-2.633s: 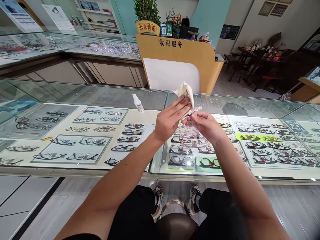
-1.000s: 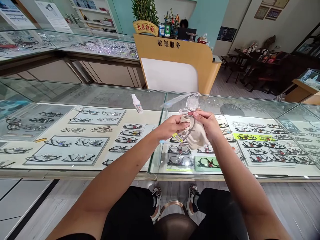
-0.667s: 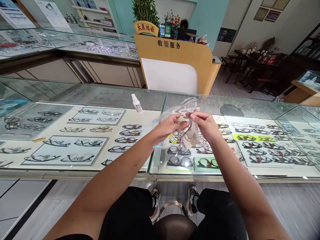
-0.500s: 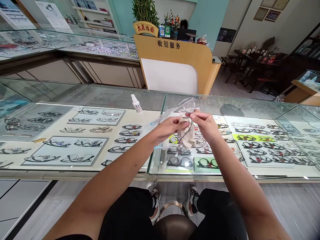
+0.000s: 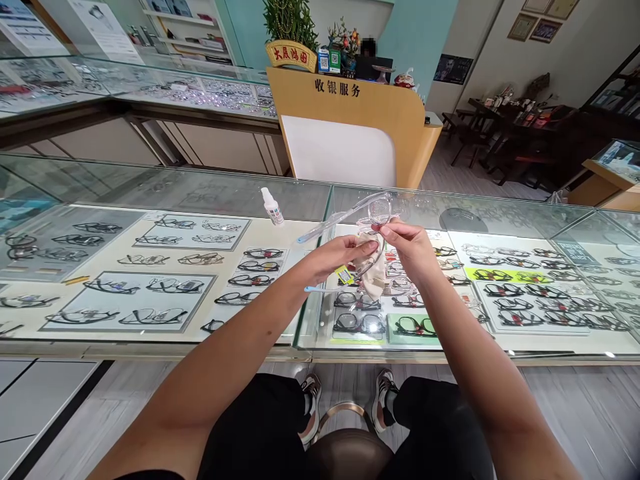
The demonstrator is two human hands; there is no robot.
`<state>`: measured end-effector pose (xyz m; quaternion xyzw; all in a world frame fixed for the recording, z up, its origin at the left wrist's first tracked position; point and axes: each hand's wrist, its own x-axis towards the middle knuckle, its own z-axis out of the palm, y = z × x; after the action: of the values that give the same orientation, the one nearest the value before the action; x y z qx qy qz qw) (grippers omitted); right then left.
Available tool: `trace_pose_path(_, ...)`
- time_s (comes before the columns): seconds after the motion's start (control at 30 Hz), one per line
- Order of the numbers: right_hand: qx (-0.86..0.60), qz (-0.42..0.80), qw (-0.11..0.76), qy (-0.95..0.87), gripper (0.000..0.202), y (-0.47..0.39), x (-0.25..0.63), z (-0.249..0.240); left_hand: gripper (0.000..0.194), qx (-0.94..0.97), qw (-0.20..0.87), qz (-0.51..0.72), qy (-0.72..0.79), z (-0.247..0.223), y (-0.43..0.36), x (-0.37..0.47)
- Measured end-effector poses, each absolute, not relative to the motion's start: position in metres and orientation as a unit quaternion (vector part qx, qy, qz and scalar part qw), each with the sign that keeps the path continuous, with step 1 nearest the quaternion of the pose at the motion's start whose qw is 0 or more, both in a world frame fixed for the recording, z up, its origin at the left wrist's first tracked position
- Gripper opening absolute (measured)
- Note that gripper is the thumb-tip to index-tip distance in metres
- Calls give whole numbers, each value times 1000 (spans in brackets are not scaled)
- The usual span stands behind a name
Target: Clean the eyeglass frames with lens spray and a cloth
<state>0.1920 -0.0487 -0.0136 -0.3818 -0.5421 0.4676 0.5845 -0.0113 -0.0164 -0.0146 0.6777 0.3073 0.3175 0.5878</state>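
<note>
A pair of clear-framed eyeglasses (image 5: 379,211) is held up above the glass counter, its long temples pointing left with pale blue tips. My left hand (image 5: 345,257) is closed on a cream cleaning cloth (image 5: 373,277), with the thumb pressing it against the lower lens. The fingers and thumb of my right hand (image 5: 404,241) pinch the frame near its middle. A small yellow tag (image 5: 344,275) hangs beside the lower temple. Part of the lower lens is hidden by the cloth.
A white spray bottle (image 5: 271,206) stands on the glass display counter (image 5: 320,350), left of my hands. Under the glass lie rows of eyeglasses (image 5: 175,287). Beyond is a wooden cashier desk (image 5: 350,127). A round brown stool (image 5: 350,453) is beneath me.
The temples of the eyeglasses have shifted slightly to the left and tilted a little. My left hand and the cloth have moved only slightly; the right hand keeps its pinch.
</note>
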Motion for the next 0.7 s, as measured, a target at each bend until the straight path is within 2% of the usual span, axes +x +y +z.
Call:
trace_pose_path(0.1,-380,470,589,-537,16,-48,192,-14,61,640,670,217,306,-13,-16,-14)
trace_pose_path(0.17,-381,471,590,-534,17,-48,192,-14,62,622,690,211,305,-13,-16,-15)
trace_pose_path(0.43,-391,493,588,-507,23,-49,189,-15,53,544,729,267,318,-11,-17,-10)
trace_pose_path(0.57,-393,505,597,-484,30,-49,187,-14,47,509,747,323,281,-11,-17,-5)
trace_pose_path(0.7,-395,513,597,-474,32,-49,185,-13,46,500,762,328,248,-10,-19,-3)
